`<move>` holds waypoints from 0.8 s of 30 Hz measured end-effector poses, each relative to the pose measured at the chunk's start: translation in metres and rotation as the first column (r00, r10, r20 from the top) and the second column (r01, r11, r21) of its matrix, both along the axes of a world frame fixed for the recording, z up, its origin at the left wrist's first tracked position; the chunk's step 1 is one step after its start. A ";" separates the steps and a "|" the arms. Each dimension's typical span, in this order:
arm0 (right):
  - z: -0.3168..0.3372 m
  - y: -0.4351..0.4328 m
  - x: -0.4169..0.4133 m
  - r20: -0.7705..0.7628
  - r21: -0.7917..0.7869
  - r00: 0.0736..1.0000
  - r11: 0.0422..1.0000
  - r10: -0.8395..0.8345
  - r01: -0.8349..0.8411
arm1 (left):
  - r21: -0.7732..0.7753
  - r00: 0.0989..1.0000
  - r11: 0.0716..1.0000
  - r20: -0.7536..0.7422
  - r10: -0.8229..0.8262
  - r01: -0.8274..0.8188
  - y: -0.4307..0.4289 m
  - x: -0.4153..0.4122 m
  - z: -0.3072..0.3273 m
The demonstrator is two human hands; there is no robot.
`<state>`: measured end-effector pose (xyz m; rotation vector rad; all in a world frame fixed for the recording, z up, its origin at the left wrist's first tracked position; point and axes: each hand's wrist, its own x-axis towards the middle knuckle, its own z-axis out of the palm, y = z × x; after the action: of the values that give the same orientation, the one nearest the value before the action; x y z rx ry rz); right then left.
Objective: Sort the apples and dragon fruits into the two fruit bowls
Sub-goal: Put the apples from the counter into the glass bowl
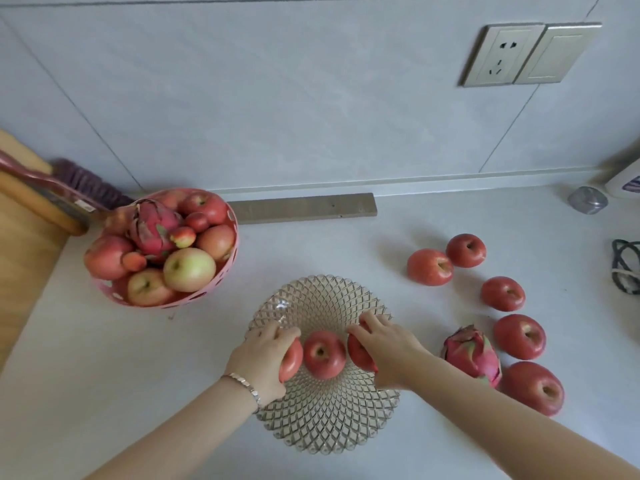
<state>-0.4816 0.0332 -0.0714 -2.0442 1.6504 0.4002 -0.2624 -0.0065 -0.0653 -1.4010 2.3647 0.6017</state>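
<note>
Apple (324,354) lies between both hands — each gripping another.

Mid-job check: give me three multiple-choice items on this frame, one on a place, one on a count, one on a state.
1. Where does the loose dragon fruit lie?
A. On the counter right of the glass bowl
B. In the glass bowl
C. On the wooden board

2. How many apples lie loose on the counter?
A. Two
B. Five
C. Eight

3. What is the left hand doing?
A. Resting flat on the counter
B. Gripping an apple
C. Holding a dragon fruit

Key: 1 A, the dragon fruit lies beside the glass bowl. 2 B, five lie right of the bowl. 3 B, the left hand wraps an apple over the bowl.
</note>
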 end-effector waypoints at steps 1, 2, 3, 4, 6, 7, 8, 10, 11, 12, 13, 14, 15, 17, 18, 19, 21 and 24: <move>-0.003 0.000 0.002 0.000 -0.005 1.000 1.000 0.006 -0.006 | 0.003 1.000 1.000 0.012 -0.008 0.008 -0.001 -0.001 -0.003; -0.005 0.000 0.003 -0.002 -0.012 1.000 1.000 0.006 -0.007 | 0.001 1.000 1.000 0.023 -0.015 0.015 -0.001 -0.002 -0.005; -0.006 0.000 0.005 -0.009 -0.017 1.000 1.000 0.007 -0.007 | -0.002 0.999 1.000 0.034 -0.022 0.022 -0.002 -0.002 -0.006; -0.007 0.001 0.007 -0.017 -0.022 1.000 1.000 0.007 -0.007 | -0.008 0.999 1.000 0.042 -0.030 0.030 -0.003 -0.002 -0.007; -0.006 0.002 0.015 -0.018 -0.050 1.000 0.999 0.011 -0.012 | -0.018 0.998 0.999 0.051 -0.048 0.049 -0.004 -0.001 -0.009; -0.006 0.003 0.021 -0.004 -0.068 1.000 0.997 0.020 -0.020 | -0.022 0.997 0.998 0.053 -0.056 0.058 -0.004 0.000 -0.010; -0.005 0.003 0.027 0.010 -0.085 0.999 0.996 0.033 -0.032 | -0.030 0.997 0.997 0.050 -0.065 0.066 -0.004 0.001 -0.012; -0.010 0.002 0.042 0.012 -0.093 0.998 0.994 0.055 -0.053 | -0.040 0.997 0.996 0.038 -0.072 0.074 -0.003 0.002 -0.013; -0.014 0.000 0.047 0.001 -0.092 0.999 0.995 0.048 -0.047 | -0.041 0.997 0.997 0.028 -0.071 0.072 -0.002 0.004 -0.014; -0.017 -0.001 0.051 -0.013 -0.096 0.999 0.995 0.030 -0.031 | -0.042 0.998 0.997 0.008 -0.063 0.064 -0.002 0.005 -0.015; -0.020 -0.002 0.053 -0.026 -0.107 1.000 0.994 0.010 -0.012 | -0.034 0.999 0.999 -0.011 -0.043 0.042 -0.002 0.005 -0.015; -0.022 -0.003 0.054 -0.035 -0.124 0.999 0.992 -0.008 0.003 | -0.022 0.999 1.000 -0.039 -0.001 0.000 -0.001 0.005 -0.016; -0.024 -0.004 0.055 -0.037 -0.139 0.999 0.990 -0.022 0.016 | -0.011 0.996 0.998 -0.074 0.053 -0.054 0.000 0.005 -0.017; -0.026 -0.002 0.055 -0.027 -0.160 0.998 0.986 -0.050 0.045 | -0.042 0.979 0.990 -0.158 0.129 -0.137 0.002 0.006 -0.020; -0.027 0.000 0.056 -0.019 -0.169 0.998 0.984 -0.060 0.056 | -0.068 0.970 0.985 -0.200 0.140 -0.156 0.003 0.006 -0.022; -0.028 0.001 0.056 -0.011 -0.179 0.998 0.982 -0.068 0.065 | -0.085 0.963 0.983 -0.232 0.136 -0.160 0.002 0.007 -0.024; -0.028 0.002 0.057 0.001 -0.187 0.997 0.979 -0.076 0.075 | -0.070 0.964 0.988 -0.239 0.115 -0.136 -0.002 0.008 -0.025; -0.027 0.002 0.057 -0.001 -0.173 0.996 0.982 -0.084 0.082 | -0.048 0.986 0.997 -0.162 0.044 -0.053 -0.008 0.007 -0.020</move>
<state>-0.4246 0.0353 -0.0987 -2.0891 1.8248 0.2444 -0.2551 -0.0140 -0.0858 -1.4877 2.4944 0.6953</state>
